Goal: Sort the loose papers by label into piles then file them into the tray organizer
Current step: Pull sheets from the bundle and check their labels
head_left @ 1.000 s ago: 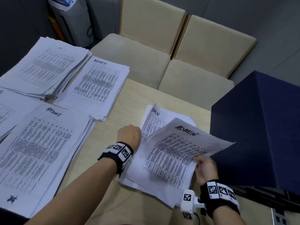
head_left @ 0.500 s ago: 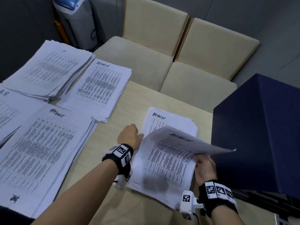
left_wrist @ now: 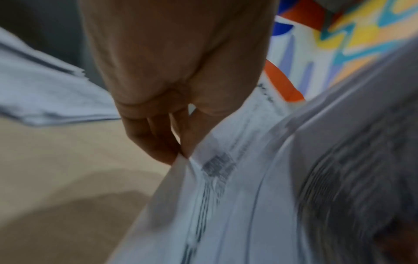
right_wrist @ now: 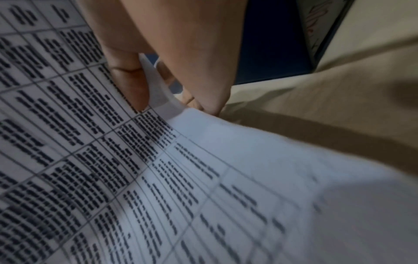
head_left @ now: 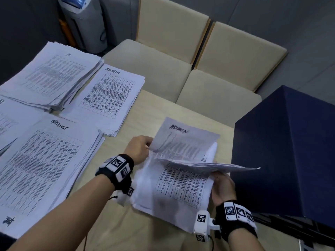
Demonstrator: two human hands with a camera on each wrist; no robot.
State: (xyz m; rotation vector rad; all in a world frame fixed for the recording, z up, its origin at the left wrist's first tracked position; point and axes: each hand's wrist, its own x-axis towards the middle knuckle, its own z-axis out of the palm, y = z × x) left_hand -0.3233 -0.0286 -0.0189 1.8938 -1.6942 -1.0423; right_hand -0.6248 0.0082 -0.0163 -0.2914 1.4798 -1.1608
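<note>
A small unsorted stack of printed sheets [head_left: 179, 192] lies on the table between my hands. My left hand [head_left: 139, 149] pinches the left edge of a sheet marked ADMIN [head_left: 181, 140], raised at the far end of the stack; the pinch shows in the left wrist view [left_wrist: 181, 153]. My right hand [head_left: 222, 187] grips the right edge of a few lifted sheets [head_left: 213, 165], thumb on top [right_wrist: 131, 85], fingers beneath. Sorted piles lie at left: IT [head_left: 52, 77], ADMIN [head_left: 108, 98] and a nearer labelled pile [head_left: 43, 167].
A dark blue box [head_left: 290, 151] stands at the right, close to my right hand. Two beige chairs [head_left: 181, 69] sit behind the table's far edge [head_left: 181, 105]. Another pile [head_left: 7, 122] is cut off at the left. A grey bin [head_left: 83, 20] stands on the floor.
My right hand has raised the top sheets until they lie edge-on. My left hand has moved from resting beside the stack to pinching the ADMIN sheet beneath and lifting its edge.
</note>
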